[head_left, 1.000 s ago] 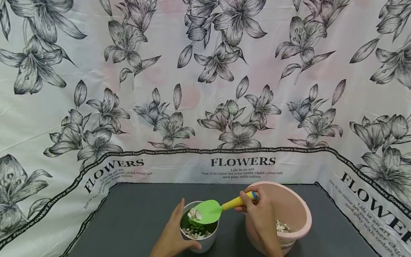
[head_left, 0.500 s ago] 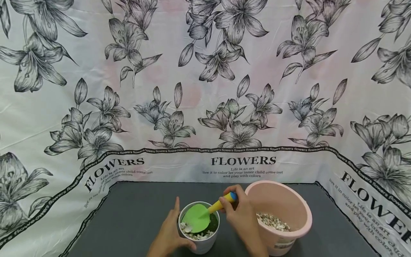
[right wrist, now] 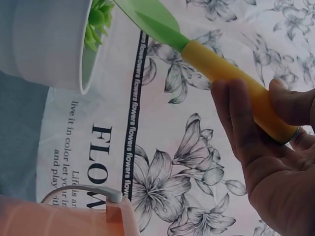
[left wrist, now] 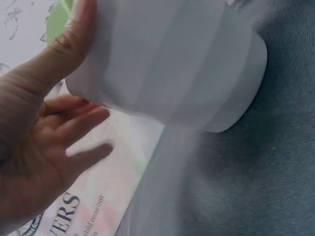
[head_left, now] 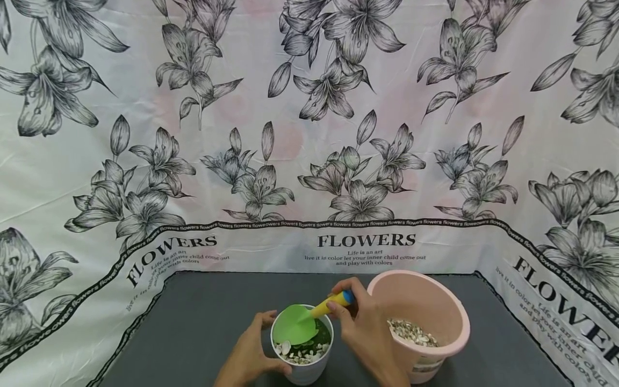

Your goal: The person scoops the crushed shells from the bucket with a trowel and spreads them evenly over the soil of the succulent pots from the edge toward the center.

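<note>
In the head view, my left hand (head_left: 251, 352) holds the side of a small white flowerpot (head_left: 309, 372), thumb in front and fingers behind. The left wrist view shows the thumb against the ribbed pot wall (left wrist: 162, 64), with some fingers off it. My right hand (head_left: 365, 328) grips the yellow handle (head_left: 330, 305) of a toy garden trowel. Its green blade (head_left: 295, 325) tilts down over the pot's mouth, near whitish pebbles (head_left: 309, 355). A green succulent (right wrist: 98, 20) shows at the pot's rim in the right wrist view; from above the blade hides part of it.
To the right of the white pot stands a larger pink bucket (head_left: 425, 301), with a layer of pebbles (head_left: 413, 333) inside. Both are on a dark grey tabletop (head_left: 208, 301). A flower-printed cloth (head_left: 271, 252) hangs behind and along the sides.
My right hand has brought the trowel left and down from beside the bucket to the pot. The pebbles on its blade have dropped into the pot. My left fingers have bent in closer to the rim.
</note>
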Available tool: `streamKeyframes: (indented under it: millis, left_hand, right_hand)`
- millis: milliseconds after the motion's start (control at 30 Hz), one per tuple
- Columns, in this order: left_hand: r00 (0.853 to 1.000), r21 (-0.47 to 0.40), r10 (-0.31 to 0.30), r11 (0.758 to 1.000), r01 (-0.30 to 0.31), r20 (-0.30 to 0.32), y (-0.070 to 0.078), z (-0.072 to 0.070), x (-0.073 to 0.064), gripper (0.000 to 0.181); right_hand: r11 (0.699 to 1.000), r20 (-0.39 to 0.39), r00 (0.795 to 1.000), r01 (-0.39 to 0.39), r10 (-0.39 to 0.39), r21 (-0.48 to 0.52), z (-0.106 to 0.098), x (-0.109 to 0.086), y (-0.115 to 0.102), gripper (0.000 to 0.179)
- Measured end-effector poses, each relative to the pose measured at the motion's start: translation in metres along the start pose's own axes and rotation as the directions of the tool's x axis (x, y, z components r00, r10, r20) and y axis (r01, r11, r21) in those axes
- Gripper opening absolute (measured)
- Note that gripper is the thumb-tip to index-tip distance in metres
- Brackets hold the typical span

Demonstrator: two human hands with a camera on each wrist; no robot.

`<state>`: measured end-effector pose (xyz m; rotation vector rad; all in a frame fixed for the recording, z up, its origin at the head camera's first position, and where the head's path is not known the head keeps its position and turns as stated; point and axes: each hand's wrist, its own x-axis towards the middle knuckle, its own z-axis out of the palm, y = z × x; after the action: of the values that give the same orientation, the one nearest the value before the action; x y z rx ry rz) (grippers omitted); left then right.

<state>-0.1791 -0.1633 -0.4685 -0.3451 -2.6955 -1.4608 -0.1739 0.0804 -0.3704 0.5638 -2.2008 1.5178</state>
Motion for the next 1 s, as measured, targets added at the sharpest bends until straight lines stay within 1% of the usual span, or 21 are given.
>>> streamKeyframes:
  millis: [67, 100, 133, 200, 267, 333, 400, 467, 533, 567, 633, 667, 700, 733, 800, 833, 900, 933, 967, 1000]
  left_hand:
    - [1.0, -0.022, 0.0, 1.0, 0.001, 0.018, 0.0, 0.001, 0.0, 0.117]
    - [1.0, -0.016, 0.002, 1.0, -0.002, 0.024, 0.001, 0.001, 0.0, 0.122]
    - [1.0, -0.005, -0.001, 1.0, 0.001, 0.029, 0.001, 0.002, 0.0, 0.127]
    - [1.0, 0.053, 0.006, 0.999, -0.007, 0.022, 0.002, 0.002, 0.001, 0.133]
    - [1.0, 0.084, 0.004, 0.996, -0.006, 0.024, 0.003, 0.002, 0.001, 0.129]
    - [1.0, 0.091, 0.001, 0.996, -0.004, 0.027, 0.005, 0.003, 0.001, 0.122]
    - [1.0, 0.086, 0.003, 0.996, -0.004, 0.015, 0.006, 0.004, 0.001, 0.119]
    - [1.0, 0.081, 0.01, 0.997, -0.01, 0.001, 0.007, 0.006, 0.001, 0.116]
    - [1.0, 0.095, 0.021, 0.995, -0.019, -0.023, 0.009, 0.009, 0.001, 0.114]
    - [0.999, 0.094, 0.026, 0.995, -0.023, -0.034, 0.01, 0.011, 0.001, 0.114]
    - [0.998, 0.101, 0.038, 0.994, -0.033, -0.044, 0.011, 0.013, 0.001, 0.117]
    - [0.998, 0.111, 0.049, 0.993, -0.044, -0.048, 0.011, 0.014, 0.0, 0.122]
    - [0.997, 0.107, 0.059, 0.993, -0.053, -0.049, 0.011, 0.014, 0.0, 0.13]
    - [0.995, 0.107, 0.082, 0.991, -0.077, -0.047, 0.011, 0.014, -0.001, 0.137]
    - [0.991, 0.096, 0.127, 0.988, -0.122, -0.043, 0.012, 0.014, -0.001, 0.147]
    - [0.989, 0.082, 0.141, 0.987, -0.137, -0.044, 0.015, 0.014, 0.0, 0.147]
    - [0.986, 0.057, 0.158, 0.986, -0.155, -0.051, 0.025, 0.015, 0.002, 0.143]
    - [0.984, 0.051, 0.167, 0.985, -0.164, -0.061, 0.032, 0.016, 0.005, 0.139]
    - [0.984, 0.044, 0.162, 0.986, -0.16, -0.071, 0.04, 0.018, 0.007, 0.134]
    - [0.985, 0.046, 0.157, 0.987, -0.153, -0.078, 0.048, 0.02, 0.009, 0.13]
  right_hand:
    - [1.0, -0.002, 1.0, 0.02, -0.02, -0.015, -0.002, -0.001, 0.0, 0.023]
    - [0.999, -0.005, 1.0, 0.03, -0.03, -0.015, -0.002, -0.001, 0.0, 0.024]
    - [0.999, -0.009, 0.999, 0.035, -0.035, -0.015, -0.003, -0.001, 0.0, 0.024]
    - [0.999, -0.016, 0.999, 0.043, -0.043, -0.006, -0.005, -0.002, 0.0, 0.024]
    - [0.999, -0.025, 0.998, 0.051, -0.051, 0.007, -0.007, -0.003, -0.001, 0.024]
    - [0.998, -0.036, 0.998, 0.056, -0.056, 0.003, -0.01, -0.003, 0.0, 0.025]
    - [0.998, -0.061, 0.996, 0.069, -0.07, -0.006, -0.014, -0.003, 0.0, 0.025]
    - [0.997, -0.113, 0.991, 0.077, -0.079, -0.022, -0.019, -0.002, 0.001, 0.025]
    - [0.995, -0.186, 0.977, 0.101, -0.104, -0.024, -0.026, -0.002, 0.002, 0.024]
    - [0.992, -0.23, 0.965, 0.12, -0.124, -0.03, -0.031, -0.001, 0.003, 0.023]
    - [0.986, -0.328, 0.93, 0.162, -0.168, -0.044, -0.043, 0.0, 0.006, 0.022]
    - [0.983, -0.379, 0.907, 0.174, -0.182, -0.056, -0.049, 0.001, 0.007, 0.022]
    - [0.98, -0.432, 0.88, 0.18, -0.2, -0.088, -0.055, 0.001, 0.009, 0.022]
    - [0.977, -0.486, 0.848, 0.178, -0.213, -0.117, -0.062, 0.002, 0.012, 0.023]
    - [0.977, -0.584, 0.785, 0.131, -0.206, -0.169, -0.075, 0.002, 0.016, 0.024]
    - [0.976, -0.627, 0.753, 0.088, -0.197, -0.2, -0.082, 0.001, 0.018, 0.024]
    - [0.96, -0.679, 0.707, -0.002, -0.196, -0.28, -0.095, -0.001, 0.024, 0.025]
    - [0.947, -0.689, 0.697, -0.042, -0.2, -0.317, -0.101, -0.003, 0.027, 0.025]
    - [0.926, -0.685, 0.699, -0.087, -0.207, -0.368, -0.106, -0.004, 0.031, 0.025]
    - [0.896, -0.67, 0.708, -0.119, -0.226, -0.428, -0.111, -0.006, 0.035, 0.024]
